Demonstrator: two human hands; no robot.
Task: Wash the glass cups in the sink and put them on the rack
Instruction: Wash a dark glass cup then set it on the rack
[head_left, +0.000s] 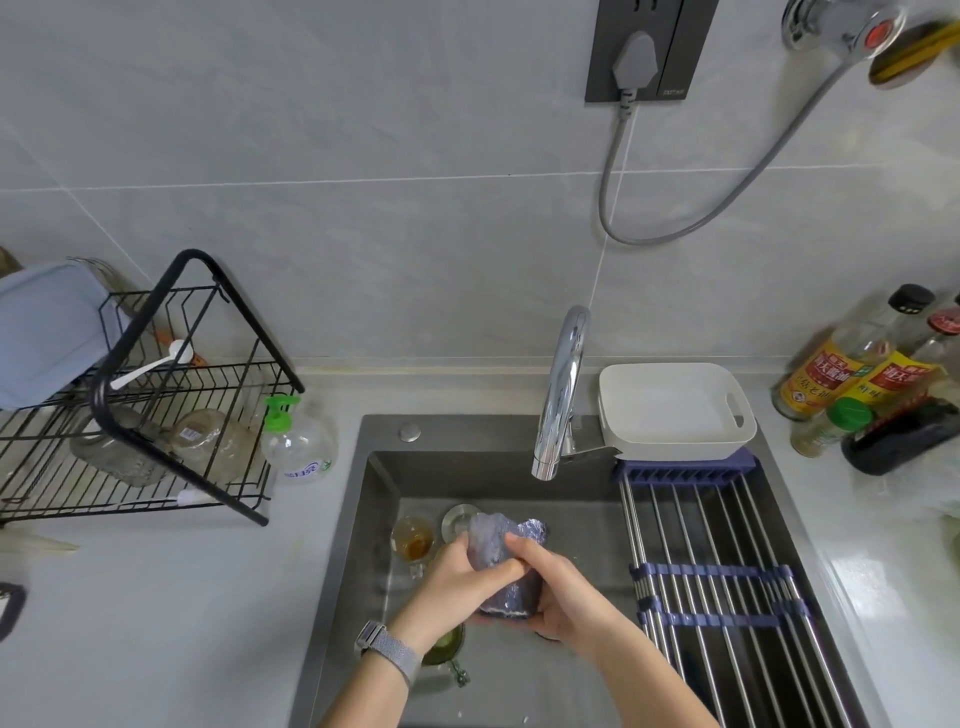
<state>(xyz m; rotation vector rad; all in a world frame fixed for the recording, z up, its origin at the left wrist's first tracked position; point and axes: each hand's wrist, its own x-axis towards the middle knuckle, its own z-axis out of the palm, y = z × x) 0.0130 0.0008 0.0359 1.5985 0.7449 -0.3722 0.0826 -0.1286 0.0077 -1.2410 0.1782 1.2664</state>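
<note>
Glasses already sit upturned on the lower shelf of the black wire rack (156, 415) to the left of the sink (374, 478), at least two by my count, so part of the washing looks done. More is left: a glass cup with brown dregs (413, 540) stands on the sink floor by the drain, and a greenish glass (447, 647) lies partly hidden under the left wrist. Right now the person is mid-scrub on one glass cup (511, 597), held low over the basin below the chrome faucet (561, 395), from which I can see no water running. A bluish dishcloth (506, 535) is wrapped over the cup and bunches out above the hands, so little of the glass itself shows. The left hand (457, 582), watch on its wrist, curls round the cloth-covered cup from the left with the thumb across the front. The right hand (558, 592) cups it from the right and beneath, fingers closed around it, one finger pressing across the top. Both forearms reach in from the bottom edge, meeting over the middle of the sink.
</note>
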